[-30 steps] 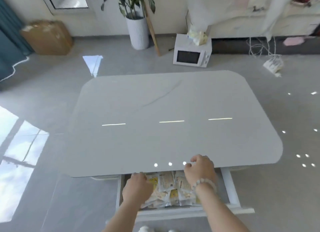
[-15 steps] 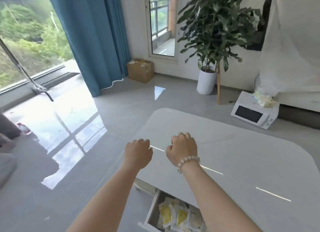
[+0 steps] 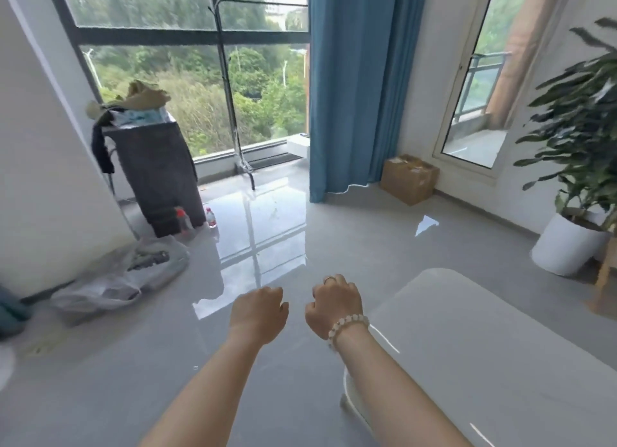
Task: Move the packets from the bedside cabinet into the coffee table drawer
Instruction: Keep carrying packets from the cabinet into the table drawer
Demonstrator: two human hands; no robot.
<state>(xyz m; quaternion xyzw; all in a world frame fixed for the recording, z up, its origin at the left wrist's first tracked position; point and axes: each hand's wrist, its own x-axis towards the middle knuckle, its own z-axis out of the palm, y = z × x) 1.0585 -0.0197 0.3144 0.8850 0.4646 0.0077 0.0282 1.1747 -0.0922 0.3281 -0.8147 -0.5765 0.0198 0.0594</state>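
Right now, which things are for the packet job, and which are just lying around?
For the job: left hand and right hand, both holding nothing; coffee table. Packets and drawer are out of view.
Just lying about: cardboard box, potted plant, two bottles, plastic bag, blue curtain.

coffee table (image 3: pixel 484 329) right | cardboard box (image 3: pixel 409 179) behind it | plant (image 3: pixel 581 129) rightmost

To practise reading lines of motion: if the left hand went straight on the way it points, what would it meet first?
Nothing near: the left hand points out over the floor; the curtain hem seems first in line, though depth is unclear.
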